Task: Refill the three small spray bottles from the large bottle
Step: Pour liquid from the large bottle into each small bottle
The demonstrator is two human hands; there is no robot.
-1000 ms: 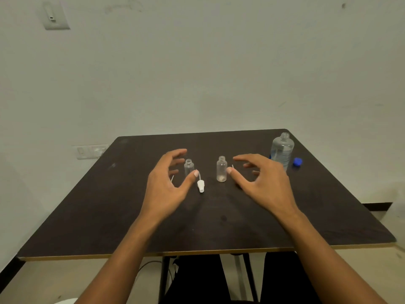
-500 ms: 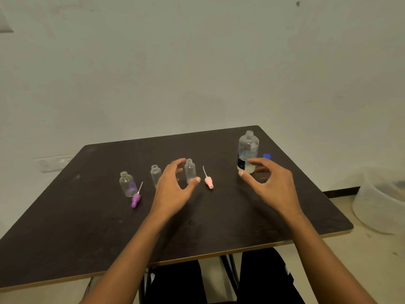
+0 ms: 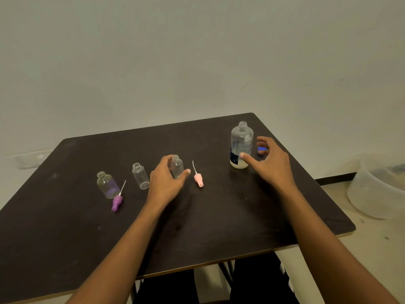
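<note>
Large bottle (image 3: pixel 241 141) uncapped, far right on tabletop (image 3: pixel 65 238); right hand (image 3: pixel 274 167) spread beside it, left hand (image 3: pixel 165 185) spread around small bottle (image 3: pixel 178 167).

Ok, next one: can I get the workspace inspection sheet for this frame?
Surface: dark table, scuffed.
Job's things: large bottle standing, uncapped, a little liquid at its bottom. Left small bottle, middle small bottle and right small bottle standing, uncapped. Purple spray head and pink spray head lying on the table. Blue cap partly hidden behind the right hand.
Clutter: nothing seen.
Hands: left hand open, fingers curved round the right small bottle, not closed on it. Right hand open beside the large bottle, contact unclear.
Cables: nothing seen.
Surroundings: plain wall; translucent tub on the floor at right.
</note>
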